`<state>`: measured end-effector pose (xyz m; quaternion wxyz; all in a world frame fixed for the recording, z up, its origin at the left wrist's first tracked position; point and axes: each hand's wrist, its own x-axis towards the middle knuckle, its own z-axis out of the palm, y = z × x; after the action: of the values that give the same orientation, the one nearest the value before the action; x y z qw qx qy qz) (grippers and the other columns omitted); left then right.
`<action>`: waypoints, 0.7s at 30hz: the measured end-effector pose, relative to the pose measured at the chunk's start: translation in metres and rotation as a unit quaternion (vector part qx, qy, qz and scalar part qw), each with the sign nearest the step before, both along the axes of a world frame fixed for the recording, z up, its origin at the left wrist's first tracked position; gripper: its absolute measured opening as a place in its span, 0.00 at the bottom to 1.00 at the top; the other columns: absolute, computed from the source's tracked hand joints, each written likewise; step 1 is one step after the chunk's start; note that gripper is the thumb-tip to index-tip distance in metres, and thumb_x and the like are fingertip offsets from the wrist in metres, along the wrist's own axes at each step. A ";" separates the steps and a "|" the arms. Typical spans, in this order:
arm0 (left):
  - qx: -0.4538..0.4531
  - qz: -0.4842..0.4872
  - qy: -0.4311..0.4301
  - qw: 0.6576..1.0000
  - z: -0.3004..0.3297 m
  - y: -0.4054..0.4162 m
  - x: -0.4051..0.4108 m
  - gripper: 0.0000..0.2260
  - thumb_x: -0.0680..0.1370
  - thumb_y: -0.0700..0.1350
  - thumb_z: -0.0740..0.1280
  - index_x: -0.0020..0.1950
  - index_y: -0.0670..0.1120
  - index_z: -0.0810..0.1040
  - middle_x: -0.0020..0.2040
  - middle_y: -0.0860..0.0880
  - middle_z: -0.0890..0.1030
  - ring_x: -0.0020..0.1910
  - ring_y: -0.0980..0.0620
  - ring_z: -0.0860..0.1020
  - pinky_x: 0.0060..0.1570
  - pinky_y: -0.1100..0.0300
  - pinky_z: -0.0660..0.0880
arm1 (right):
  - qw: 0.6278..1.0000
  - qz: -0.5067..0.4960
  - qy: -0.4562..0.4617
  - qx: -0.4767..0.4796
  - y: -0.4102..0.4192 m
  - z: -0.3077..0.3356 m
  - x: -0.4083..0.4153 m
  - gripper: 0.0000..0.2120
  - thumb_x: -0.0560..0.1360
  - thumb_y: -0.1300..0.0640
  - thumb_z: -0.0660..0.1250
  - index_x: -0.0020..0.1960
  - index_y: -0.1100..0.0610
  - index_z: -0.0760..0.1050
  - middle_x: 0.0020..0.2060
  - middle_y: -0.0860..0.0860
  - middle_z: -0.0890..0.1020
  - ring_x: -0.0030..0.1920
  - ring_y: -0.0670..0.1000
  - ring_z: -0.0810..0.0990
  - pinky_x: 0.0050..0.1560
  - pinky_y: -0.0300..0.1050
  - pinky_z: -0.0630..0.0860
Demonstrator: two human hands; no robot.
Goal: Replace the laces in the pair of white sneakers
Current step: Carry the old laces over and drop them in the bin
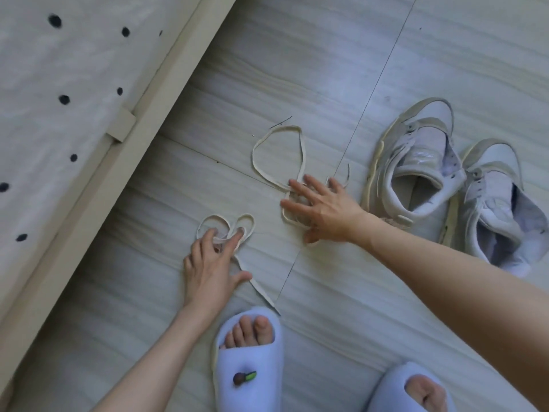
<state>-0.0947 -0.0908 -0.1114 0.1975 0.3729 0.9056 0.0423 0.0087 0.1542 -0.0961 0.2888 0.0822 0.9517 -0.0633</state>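
Sneakers: the pair of white sneakers [451, 185] lies on the floor [297, 69], side by side and touching, tongues pulled open, no lace visible in the eyelets.
Far lace: a cream lace [277, 156] lies loose on the floor just left of the sneakers, one large loop pointing away from you, its ends bunched under your right hand.
Near lace: a second cream lace [237, 230] lies further left of the sneakers and nearer to you, in two small loops with a tail running toward your slipper [249, 361].
Right grip: your right hand [323, 209] rests beside the sneakers, fingers spread flat over the far lace's crossing; it presses, it does not pinch.
Left grip: your left hand [211, 263] reaches to the near lace, fingertips [237, 236] curled into its loops.
Progress: judging by the bare eyelets, unlacing looks finished on both shoes; threading has not begun, so most of the task remains.
Unclear: you cannot tell whether these laces are the old set or the replacements; no other laces are in view.
Cut off: the nearer sneaker's heel is partly masked by your right forearm; the bed frame [166, 93], well left of the sneakers, leaves the view.
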 end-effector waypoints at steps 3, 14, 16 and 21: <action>0.110 0.050 -0.054 0.991 -0.002 -0.005 0.006 0.21 0.68 0.39 0.75 0.60 0.44 0.77 0.54 0.41 0.71 0.52 0.39 0.72 0.52 0.50 0.73 | 0.990 -0.020 0.141 -0.014 -0.012 -0.004 0.014 0.26 0.65 0.53 0.76 0.61 0.54 0.75 0.61 0.61 0.74 0.57 0.64 0.75 0.44 0.55 0.76; 0.058 0.205 -0.304 0.928 0.060 0.052 -0.007 0.07 0.74 0.37 0.67 0.40 0.49 0.76 0.36 0.50 0.77 0.38 0.50 0.74 0.37 0.62 0.68 | 0.885 -0.382 0.084 -0.254 -0.017 0.050 0.028 0.07 0.75 0.62 0.62 0.51 0.60 0.78 0.48 0.57 0.79 0.50 0.58 0.77 0.45 0.44 0.69; 0.051 0.192 -0.330 0.923 0.110 0.065 -0.009 0.09 0.74 0.38 0.68 0.38 0.51 0.75 0.34 0.53 0.76 0.36 0.52 0.73 0.37 0.61 0.69 | 0.857 -0.425 0.073 -0.283 -0.011 0.102 0.027 0.05 0.76 0.60 0.63 0.43 0.58 0.76 0.40 0.55 0.79 0.43 0.56 0.78 0.40 0.43 0.69; 0.105 0.187 -0.374 0.902 0.278 0.084 -0.002 0.04 0.74 0.39 0.69 0.42 0.47 0.77 0.34 0.52 0.76 0.34 0.55 0.72 0.33 0.67 0.69 | 0.773 -0.518 0.075 -0.358 -0.013 0.266 0.034 0.09 0.76 0.58 0.65 0.37 0.56 0.73 0.30 0.50 0.75 0.30 0.47 0.73 0.31 0.36 0.69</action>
<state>-0.0968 -0.0065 0.1664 0.4694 0.1721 0.8087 0.3100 0.0424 0.1415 0.1696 0.1486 0.4487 0.6920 -0.5457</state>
